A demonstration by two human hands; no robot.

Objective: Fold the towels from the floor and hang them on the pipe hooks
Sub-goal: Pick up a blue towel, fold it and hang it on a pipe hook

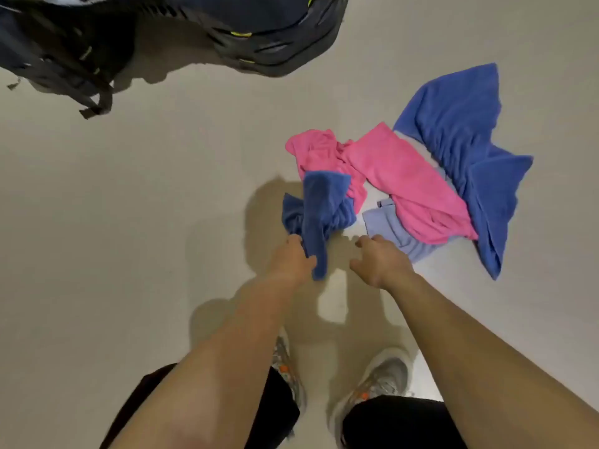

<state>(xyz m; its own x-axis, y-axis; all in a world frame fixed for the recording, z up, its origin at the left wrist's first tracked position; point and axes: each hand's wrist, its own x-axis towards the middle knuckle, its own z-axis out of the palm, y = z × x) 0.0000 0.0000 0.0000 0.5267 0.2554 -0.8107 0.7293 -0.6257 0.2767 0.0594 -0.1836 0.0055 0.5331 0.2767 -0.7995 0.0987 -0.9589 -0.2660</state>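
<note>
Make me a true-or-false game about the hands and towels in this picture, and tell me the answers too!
1. The left hand grips a dark blue towel. True.
2. The right hand holds the pink towel. False: the right hand holds nothing, and the pink towel lies on the floor.
3. All the towels are neatly folded. False: the pink towel and the big blue towel lie crumpled and spread out.
4. A dark backpack lies on the floor, away from the towels. True.
</note>
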